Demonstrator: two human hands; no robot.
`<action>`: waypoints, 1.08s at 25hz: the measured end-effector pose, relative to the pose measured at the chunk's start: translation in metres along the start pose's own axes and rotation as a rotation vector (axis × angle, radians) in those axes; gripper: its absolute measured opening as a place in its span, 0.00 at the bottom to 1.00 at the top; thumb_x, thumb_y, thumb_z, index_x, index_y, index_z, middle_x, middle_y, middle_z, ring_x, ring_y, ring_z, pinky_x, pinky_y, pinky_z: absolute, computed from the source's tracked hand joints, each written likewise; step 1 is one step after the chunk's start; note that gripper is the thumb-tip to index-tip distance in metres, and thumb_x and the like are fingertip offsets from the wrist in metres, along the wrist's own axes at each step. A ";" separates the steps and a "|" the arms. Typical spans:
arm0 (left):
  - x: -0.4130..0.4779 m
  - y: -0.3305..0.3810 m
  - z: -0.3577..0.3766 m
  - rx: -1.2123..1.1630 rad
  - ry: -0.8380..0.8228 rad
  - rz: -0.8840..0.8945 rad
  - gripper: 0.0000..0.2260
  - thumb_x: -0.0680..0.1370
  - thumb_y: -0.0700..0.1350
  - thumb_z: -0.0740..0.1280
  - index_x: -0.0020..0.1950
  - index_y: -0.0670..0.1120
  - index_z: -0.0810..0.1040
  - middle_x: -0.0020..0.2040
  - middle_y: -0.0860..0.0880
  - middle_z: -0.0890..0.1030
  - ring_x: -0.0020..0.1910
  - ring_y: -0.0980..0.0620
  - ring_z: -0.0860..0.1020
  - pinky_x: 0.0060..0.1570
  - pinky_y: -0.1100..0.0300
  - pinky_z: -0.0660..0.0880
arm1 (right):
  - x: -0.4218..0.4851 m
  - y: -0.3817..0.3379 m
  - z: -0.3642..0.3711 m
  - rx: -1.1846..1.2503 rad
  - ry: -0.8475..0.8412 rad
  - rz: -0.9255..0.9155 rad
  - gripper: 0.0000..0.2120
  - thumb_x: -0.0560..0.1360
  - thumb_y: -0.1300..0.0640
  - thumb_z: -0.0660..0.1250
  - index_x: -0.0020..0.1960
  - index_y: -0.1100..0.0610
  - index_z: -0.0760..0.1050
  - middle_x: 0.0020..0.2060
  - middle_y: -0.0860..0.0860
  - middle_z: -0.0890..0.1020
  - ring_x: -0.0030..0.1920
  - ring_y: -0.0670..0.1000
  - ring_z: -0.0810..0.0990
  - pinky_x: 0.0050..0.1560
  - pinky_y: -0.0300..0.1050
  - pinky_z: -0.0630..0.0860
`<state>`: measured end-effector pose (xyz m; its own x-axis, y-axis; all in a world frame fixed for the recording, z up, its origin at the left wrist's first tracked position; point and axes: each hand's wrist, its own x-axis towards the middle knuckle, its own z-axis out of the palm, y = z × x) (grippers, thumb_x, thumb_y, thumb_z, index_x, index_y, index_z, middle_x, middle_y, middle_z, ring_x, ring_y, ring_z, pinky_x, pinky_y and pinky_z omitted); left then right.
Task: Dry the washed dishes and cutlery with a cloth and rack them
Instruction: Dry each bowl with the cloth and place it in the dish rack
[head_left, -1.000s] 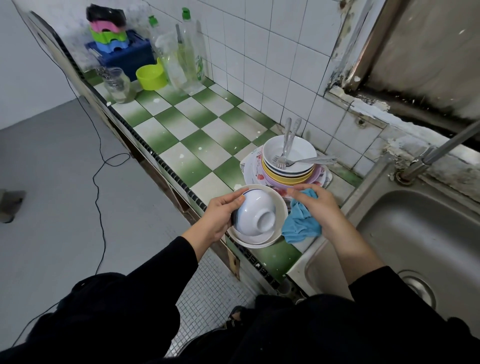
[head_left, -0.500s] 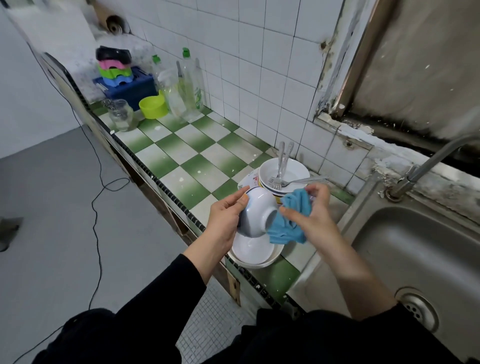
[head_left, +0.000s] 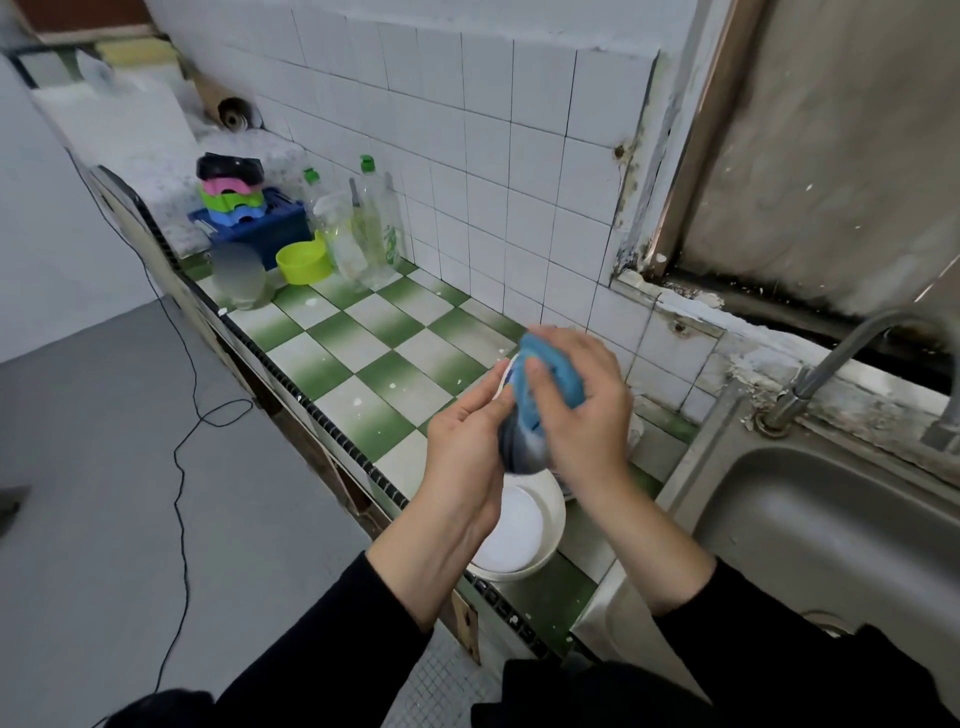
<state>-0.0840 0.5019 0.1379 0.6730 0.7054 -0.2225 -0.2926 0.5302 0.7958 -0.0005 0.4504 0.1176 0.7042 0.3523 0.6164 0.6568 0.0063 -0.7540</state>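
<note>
Checkered counter (head_left: 374, 364): white bowl (head_left: 519, 540), bottles (head_left: 375, 223), green tub (head_left: 304, 262)

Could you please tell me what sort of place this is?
Most likely a home kitchen: a steel sink with a tap, a green-and-white tiled counter, and dish-soap bottles by the wall.

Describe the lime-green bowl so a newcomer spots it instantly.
Follow the checkered counter to its far end, by the blue crate. The lime-green bowl stands on the tiles before the crate, between a glass jar and clear bottles: the only opaque vessel among see-through neighbours.
</note>
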 end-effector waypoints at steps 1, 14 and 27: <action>0.000 0.002 0.001 -0.015 -0.002 -0.021 0.14 0.78 0.32 0.62 0.62 0.39 0.79 0.48 0.44 0.84 0.42 0.53 0.83 0.41 0.63 0.80 | -0.005 -0.003 0.000 -0.045 -0.057 -0.168 0.11 0.75 0.53 0.65 0.55 0.53 0.81 0.50 0.50 0.81 0.54 0.50 0.77 0.59 0.44 0.73; -0.004 0.019 0.002 0.003 -0.021 0.083 0.13 0.79 0.33 0.61 0.59 0.43 0.79 0.54 0.48 0.84 0.47 0.55 0.83 0.44 0.63 0.80 | 0.039 -0.003 -0.001 0.114 -0.079 0.025 0.10 0.73 0.53 0.66 0.53 0.49 0.80 0.50 0.46 0.81 0.53 0.45 0.79 0.60 0.48 0.75; -0.016 0.062 0.020 -0.168 0.041 0.274 0.11 0.80 0.37 0.60 0.58 0.46 0.78 0.63 0.49 0.79 0.54 0.55 0.80 0.56 0.56 0.77 | 0.008 -0.027 -0.008 0.091 0.148 -0.197 0.13 0.77 0.61 0.62 0.60 0.59 0.77 0.54 0.59 0.75 0.57 0.52 0.77 0.60 0.40 0.73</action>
<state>-0.0996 0.5142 0.2023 0.5268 0.8491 -0.0379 -0.5696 0.3858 0.7258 -0.0106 0.4452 0.1445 0.6016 0.1950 0.7746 0.7627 0.1479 -0.6296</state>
